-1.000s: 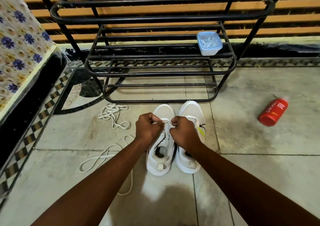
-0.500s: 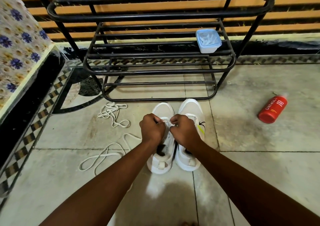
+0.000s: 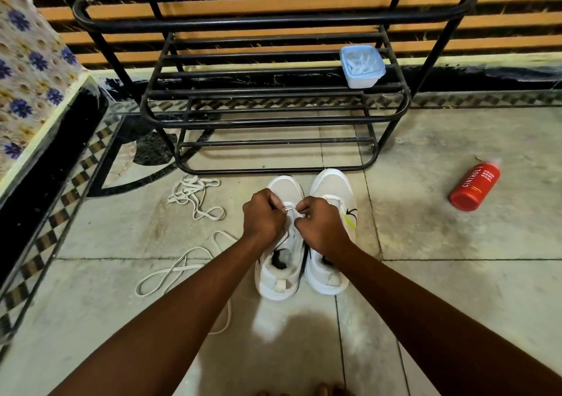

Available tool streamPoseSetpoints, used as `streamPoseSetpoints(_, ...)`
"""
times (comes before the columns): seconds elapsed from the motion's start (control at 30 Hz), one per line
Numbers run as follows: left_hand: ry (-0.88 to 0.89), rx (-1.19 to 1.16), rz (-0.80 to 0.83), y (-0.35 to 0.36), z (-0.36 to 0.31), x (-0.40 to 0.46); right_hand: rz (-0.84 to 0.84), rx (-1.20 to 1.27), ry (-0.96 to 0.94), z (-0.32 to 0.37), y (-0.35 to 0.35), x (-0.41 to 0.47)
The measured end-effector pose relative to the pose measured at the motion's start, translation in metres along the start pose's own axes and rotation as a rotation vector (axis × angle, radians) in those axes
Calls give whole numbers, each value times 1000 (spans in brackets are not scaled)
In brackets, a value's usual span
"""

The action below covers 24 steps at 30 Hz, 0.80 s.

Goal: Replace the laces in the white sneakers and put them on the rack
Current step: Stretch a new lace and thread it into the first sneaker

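Lacing is under way — the left hand (image 3: 264,215) and right hand (image 3: 320,225) each pinch the white lace (image 3: 291,208) over the left sneaker (image 3: 281,243), on the floor before the black rack (image 3: 273,97) — next, feeding an end through an eyelet.

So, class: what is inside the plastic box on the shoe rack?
Through the lid of the plastic box, on the shoe rack, pale whitish pieces show. What they are cannot be told, since the cloudy lid blurs them.
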State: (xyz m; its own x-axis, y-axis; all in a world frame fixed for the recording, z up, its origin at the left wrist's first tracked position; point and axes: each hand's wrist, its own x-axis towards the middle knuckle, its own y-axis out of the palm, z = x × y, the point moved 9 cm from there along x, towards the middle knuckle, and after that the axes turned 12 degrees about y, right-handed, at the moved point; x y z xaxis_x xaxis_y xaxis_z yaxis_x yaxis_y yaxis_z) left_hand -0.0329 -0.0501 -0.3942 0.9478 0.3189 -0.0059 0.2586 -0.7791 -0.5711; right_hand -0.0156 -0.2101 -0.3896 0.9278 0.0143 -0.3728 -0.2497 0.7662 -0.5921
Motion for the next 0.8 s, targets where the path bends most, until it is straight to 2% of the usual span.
streamPoseSetpoints(0.1, 64, 22, 137, 8, -3, 8, -21, -20, 3, -2, 0, 1)
streamPoseSetpoints(0.2, 102, 37, 184, 11, -7, 9, -22, -48, 10, -2, 0, 2)
streamPoseSetpoints(0.47, 52, 175, 203, 21, 4, 9, -17, -57, 10, -1, -1, 1)
streamPoseSetpoints(0.67, 99, 270, 157, 17, -9, 9, -16, -28, 12, 1, -3, -2)
streamPoseSetpoints(0.8, 28, 291, 115, 13, -7, 11, -9, -37, 23, 2, -3, -1)
